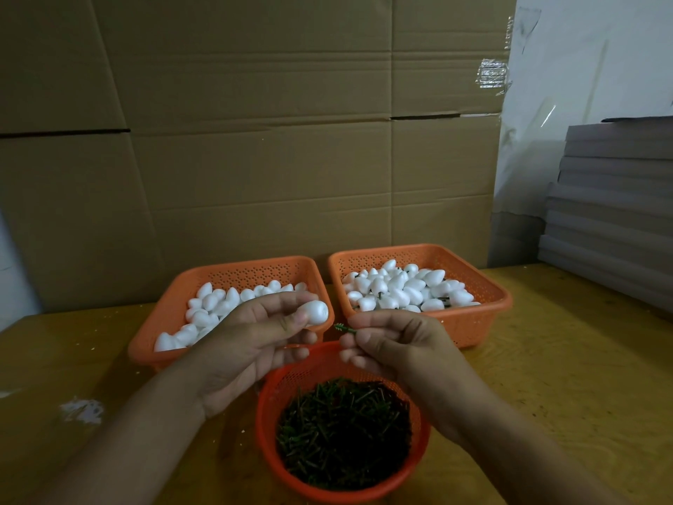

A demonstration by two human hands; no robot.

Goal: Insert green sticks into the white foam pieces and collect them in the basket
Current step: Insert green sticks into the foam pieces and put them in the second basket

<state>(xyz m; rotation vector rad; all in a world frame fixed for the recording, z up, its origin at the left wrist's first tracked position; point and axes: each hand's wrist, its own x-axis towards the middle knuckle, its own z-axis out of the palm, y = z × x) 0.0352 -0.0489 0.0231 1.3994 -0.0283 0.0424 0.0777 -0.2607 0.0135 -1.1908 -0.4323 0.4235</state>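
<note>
- Head view, only one there was: left hand (255, 344) sat a bit left of centre, fingers curled round one white foam piece (316, 312), pinching it between thumb and fingertips, with the piece poking out toward 3 o'clock.
- Right hand (397, 349) was just right of it, pinching a green stick (345, 329) between thumb and forefinger. Stick tip pointed at 9 o'clock, toward the foam piece, close to it but not touching, a small gap between them.
- Both hands hovered over the far rim of the round basket (267, 446), which sat at 6 o'clock on the table (564, 377) and was loaded with a pile of sticks (344, 431).
- At about 10 o'clock from the hands was the left tray (240, 273), orange, rectangular, holding plain foam (215, 304). The left hand hid part of its near side.
- At about 1 o'clock was the right tray (469, 324), same kind, heaped with finished pieces (404, 289); you could spot a few dark stems sticking out between the white bits.
- The two trays stood side by side, nearly touching, just beyond the round basket.
- Behind it all at 12 o'clock stood a big cardboard sheet (255, 140), and at 3 o'clock there was a stack of grey boards (612, 198).
- White crumbs (82, 410) lay on the table at 8 o'clock, well apart from the basket.
</note>
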